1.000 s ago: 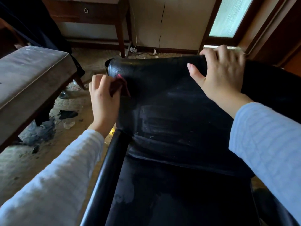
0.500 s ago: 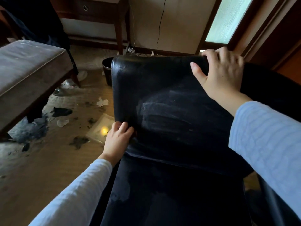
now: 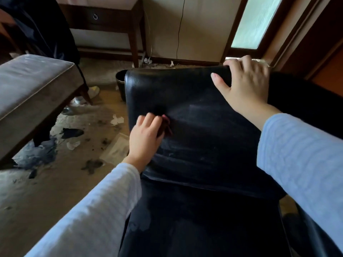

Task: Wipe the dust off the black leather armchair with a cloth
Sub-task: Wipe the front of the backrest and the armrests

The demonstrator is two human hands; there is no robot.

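Note:
The black leather armchair (image 3: 200, 130) fills the middle of the head view, its backrest streaked with pale dust. My left hand (image 3: 145, 135) presses a dark red cloth (image 3: 165, 125) against the left part of the backrest; only a small edge of the cloth shows past my fingers. My right hand (image 3: 245, 84) grips the top edge of the backrest on the right, fingers curled over the rim and thumb on the front face. The seat cushion (image 3: 194, 225) below is dark and smudged.
A grey upholstered bench (image 3: 31, 88) stands at the left. The floor (image 3: 61, 182) beside the chair is littered with paper scraps and dark debris. A small black bin (image 3: 121, 84) sits behind the chair's left corner. A wooden side table (image 3: 104, 19) stands against the wall.
My left hand has moved with the cloth from the backrest's top left corner down to its lower left edge, then back up to mid-height. My right hand stayed on the top edge.

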